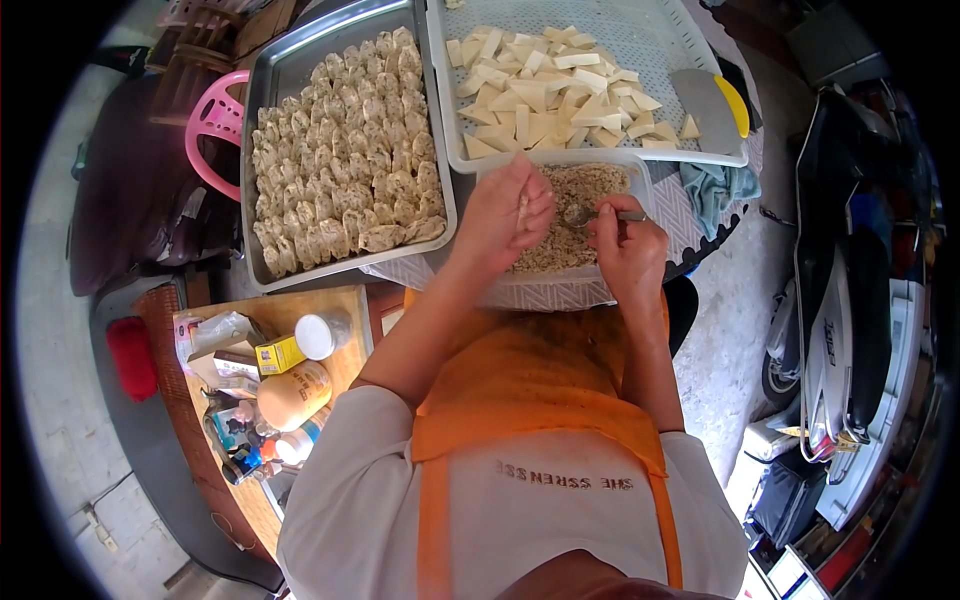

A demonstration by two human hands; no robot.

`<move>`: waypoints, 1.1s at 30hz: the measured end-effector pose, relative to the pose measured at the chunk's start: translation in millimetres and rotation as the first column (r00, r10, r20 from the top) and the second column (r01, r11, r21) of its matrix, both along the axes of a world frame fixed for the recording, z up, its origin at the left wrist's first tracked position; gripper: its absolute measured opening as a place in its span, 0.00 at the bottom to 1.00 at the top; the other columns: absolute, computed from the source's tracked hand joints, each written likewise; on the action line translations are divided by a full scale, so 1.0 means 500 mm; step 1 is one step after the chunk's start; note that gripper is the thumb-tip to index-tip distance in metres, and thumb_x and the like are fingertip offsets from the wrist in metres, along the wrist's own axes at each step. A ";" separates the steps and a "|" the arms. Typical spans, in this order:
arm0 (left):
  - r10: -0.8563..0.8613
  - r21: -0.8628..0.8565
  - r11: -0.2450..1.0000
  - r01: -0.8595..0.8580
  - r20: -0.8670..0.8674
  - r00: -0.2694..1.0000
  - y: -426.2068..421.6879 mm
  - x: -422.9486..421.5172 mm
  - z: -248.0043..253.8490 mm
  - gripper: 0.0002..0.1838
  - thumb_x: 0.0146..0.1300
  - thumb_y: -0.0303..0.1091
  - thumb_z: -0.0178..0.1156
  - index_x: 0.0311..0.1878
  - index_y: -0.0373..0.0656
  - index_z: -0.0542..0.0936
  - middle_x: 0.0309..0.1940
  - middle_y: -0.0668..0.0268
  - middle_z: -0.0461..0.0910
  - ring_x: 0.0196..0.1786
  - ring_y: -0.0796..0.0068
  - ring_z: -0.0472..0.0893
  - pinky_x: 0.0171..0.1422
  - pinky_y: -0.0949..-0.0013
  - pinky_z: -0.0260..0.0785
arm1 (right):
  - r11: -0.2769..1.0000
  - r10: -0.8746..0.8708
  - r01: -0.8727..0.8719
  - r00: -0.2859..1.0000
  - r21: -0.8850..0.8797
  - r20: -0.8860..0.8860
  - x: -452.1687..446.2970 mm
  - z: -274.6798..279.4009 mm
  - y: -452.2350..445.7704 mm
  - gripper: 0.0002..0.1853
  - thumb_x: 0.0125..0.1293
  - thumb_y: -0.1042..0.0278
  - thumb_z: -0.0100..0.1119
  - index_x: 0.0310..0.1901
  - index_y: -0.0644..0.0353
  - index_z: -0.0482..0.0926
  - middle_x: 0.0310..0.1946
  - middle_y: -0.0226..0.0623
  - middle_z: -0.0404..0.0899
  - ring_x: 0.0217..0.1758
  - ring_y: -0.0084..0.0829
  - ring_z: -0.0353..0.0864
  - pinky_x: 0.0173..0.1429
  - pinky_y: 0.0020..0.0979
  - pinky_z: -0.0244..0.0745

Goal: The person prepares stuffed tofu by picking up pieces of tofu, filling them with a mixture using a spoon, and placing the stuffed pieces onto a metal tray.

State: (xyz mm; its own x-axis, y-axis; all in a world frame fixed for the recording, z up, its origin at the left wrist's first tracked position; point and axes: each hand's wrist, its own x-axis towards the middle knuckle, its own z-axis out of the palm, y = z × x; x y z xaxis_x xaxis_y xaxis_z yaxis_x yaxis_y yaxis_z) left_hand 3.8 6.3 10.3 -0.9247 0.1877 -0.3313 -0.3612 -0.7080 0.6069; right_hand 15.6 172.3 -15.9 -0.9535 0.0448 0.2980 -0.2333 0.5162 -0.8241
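Left hand: curled point(508, 213) over the left part of the tub, fingers folded in around a pale piece point(523, 206), mostly hidden by them.
Right hand: closed on a metal spoon point(633, 215) point(628, 245), above the tub's right side.
Spoon: handle under the right hand's fingers, its bowl end down in the mixture.
Tub: a clear, shallow container point(643, 185) directly in front of the person, below the white tray.
Mixture: brown, crumbly filling point(570, 250) spread inside the tub.
White tray: a perforated tray point(655, 40) beyond the tub, carrying a loose heap of pale cut pieces point(545, 90), many of them triangular.
Scraper: a grey blade with a yellow edge grip point(735, 105), lying at the right end of the white tray.
Metal tray: a deep-rimmed tray point(280, 72) to the left, filled with close rows of speckled, stuffed-looking pieces point(345, 150).
Cloth: a blue-green rag point(718, 188) just right of the tub, on the patterned covering point(685, 240) of the surface.
Side surface: a wooden top point(345, 305) at lower left, bearing jars and a yellow box point(280, 354).
Clothing: orange apron point(530, 355) over a white shirt.
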 end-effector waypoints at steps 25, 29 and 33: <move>0.311 -0.425 0.801 -0.421 -0.305 0.900 -0.365 -0.258 0.032 0.19 0.70 0.47 0.50 0.32 0.43 0.76 0.23 0.66 0.76 0.21 0.74 0.73 0.24 0.73 0.64 | 0.997 0.040 -0.042 0.999 0.070 0.028 0.005 -0.002 0.009 0.04 0.65 0.75 0.57 0.33 0.65 0.79 0.20 0.37 0.80 0.20 0.28 0.82 0.26 0.28 0.74; 0.202 -0.809 0.287 -0.513 -0.473 0.858 -0.667 -0.440 -0.087 0.19 0.61 0.42 0.61 0.49 0.38 0.80 0.33 0.62 0.83 0.34 0.69 0.83 0.41 0.66 0.74 | 0.998 0.042 -0.043 0.998 0.046 0.038 0.006 0.005 0.001 0.04 0.64 0.77 0.56 0.33 0.67 0.78 0.22 0.38 0.80 0.20 0.28 0.82 0.25 0.26 0.73; 0.202 -0.928 -0.122 -0.351 -0.370 0.907 -0.810 -0.497 -0.142 0.18 0.52 0.43 0.65 0.43 0.42 0.85 0.33 0.62 0.85 0.35 0.70 0.84 0.45 0.68 0.74 | 0.999 0.021 -0.023 0.998 0.043 0.065 0.005 0.014 -0.007 0.05 0.65 0.78 0.55 0.33 0.68 0.78 0.24 0.38 0.80 0.21 0.27 0.83 0.24 0.24 0.72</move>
State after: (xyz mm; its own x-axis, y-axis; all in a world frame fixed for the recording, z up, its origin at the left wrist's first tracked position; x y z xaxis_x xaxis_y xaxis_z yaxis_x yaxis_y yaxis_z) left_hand -244.8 -398.9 -60.8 -0.8272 -0.5321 0.1809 -0.2202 0.6030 0.7668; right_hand 18.2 168.8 -8.7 -0.9715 0.0119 0.2366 -0.1917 0.5473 -0.8147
